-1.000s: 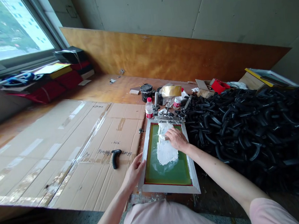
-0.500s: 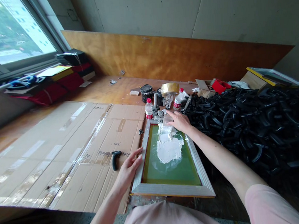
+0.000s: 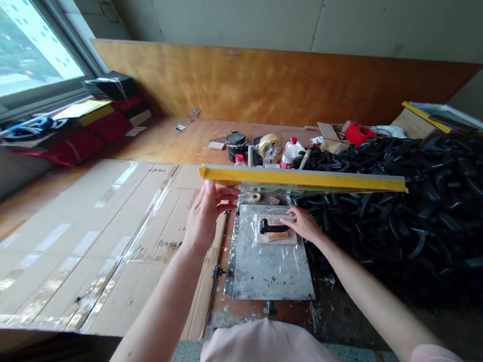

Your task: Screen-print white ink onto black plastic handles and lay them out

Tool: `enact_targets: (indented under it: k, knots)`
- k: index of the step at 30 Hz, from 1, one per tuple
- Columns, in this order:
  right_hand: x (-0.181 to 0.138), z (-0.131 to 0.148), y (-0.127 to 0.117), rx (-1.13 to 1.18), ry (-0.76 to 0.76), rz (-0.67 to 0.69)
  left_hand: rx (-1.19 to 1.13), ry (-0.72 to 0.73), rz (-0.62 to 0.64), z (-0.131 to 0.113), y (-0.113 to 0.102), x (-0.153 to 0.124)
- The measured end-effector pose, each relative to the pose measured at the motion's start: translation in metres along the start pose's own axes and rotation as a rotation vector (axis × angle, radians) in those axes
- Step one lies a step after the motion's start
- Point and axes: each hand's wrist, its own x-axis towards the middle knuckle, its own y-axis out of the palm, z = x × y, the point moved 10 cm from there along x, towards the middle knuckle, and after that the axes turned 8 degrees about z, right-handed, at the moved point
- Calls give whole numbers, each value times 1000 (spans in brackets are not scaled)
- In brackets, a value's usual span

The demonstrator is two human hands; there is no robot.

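My left hand (image 3: 208,212) grips the left side of a printing screen frame (image 3: 304,179), which is tilted up so its yellow-taped edge faces me. Under it lies a metal plate (image 3: 270,268) covered with clear plastic. A black curved handle part (image 3: 272,228) rests on a small jig on that plate. My right hand (image 3: 302,223) reaches under the raised frame, its fingertips touching the right end of the black part; I cannot see whether it grips it.
A large pile of black handle parts (image 3: 416,205) fills the right side. Bottles (image 3: 288,152), a tape roll (image 3: 269,144) and a black pot (image 3: 236,143) stand behind the frame. Taped cardboard sheets (image 3: 94,239) cover the left. Books and red bags (image 3: 88,124) lie by the window.
The screen frame was lying flat with white ink on it under my right hand; now my left hand has lifted it, and my right hand has moved under it to the black part.
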Motion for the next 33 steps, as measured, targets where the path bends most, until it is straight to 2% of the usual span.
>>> enact_targets:
  k: [2,4,7,9,10,13,15,17,20,22,24,27,33]
  knots:
    - [-3,17,21,-117,-73,73,-33,-19,-53,15,-6,-12]
    - [-4,27,29,-206,-103,127,-35,-117,-74,45,-9,-31]
    - [-14,54,18,-248,-144,64,3,-461,98,114,11,-72]
    - [-36,90,7,-258,-223,-45,-37,-677,217,154,31,-104]
    - [-50,113,4,-269,-283,-85,-88,-729,237,165,39,-117]
    - [-90,177,15,-289,-506,-57,-185,-707,131,175,38,-130]
    - [-104,186,17,-242,-562,-16,-87,-635,55,165,22,-128]
    - [-103,159,7,-211,-477,-26,79,-574,44,148,6,-123]
    - [-88,69,-11,-332,-119,-42,238,-497,84,117,-8,-119]
    - [-81,5,-11,-424,138,47,264,-466,84,102,-11,-119]
    - [-82,-36,-2,-482,294,161,268,-453,80,93,-10,-120]
    - [-88,-57,13,-547,379,274,272,-441,84,88,-5,-122]
    - [-94,-49,14,-578,427,290,272,-408,146,81,6,-124]
